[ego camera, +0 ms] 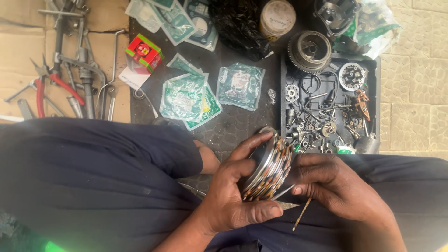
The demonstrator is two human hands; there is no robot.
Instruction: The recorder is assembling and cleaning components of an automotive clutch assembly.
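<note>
Both hands gripped the stack of discs (269,169) edge-on: left hand (233,191) wrapped around, right hand (333,184) steadying it, above the parts tray (376,100).

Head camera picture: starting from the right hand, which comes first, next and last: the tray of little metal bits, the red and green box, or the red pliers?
From the right hand, which holds the stack of round plates with the left hand:
1. Tray of small metal parts, just above the hand, on the right.
2. Red and green box, upper left of middle.
3. Red-handled pliers, far left among the tools.
</note>
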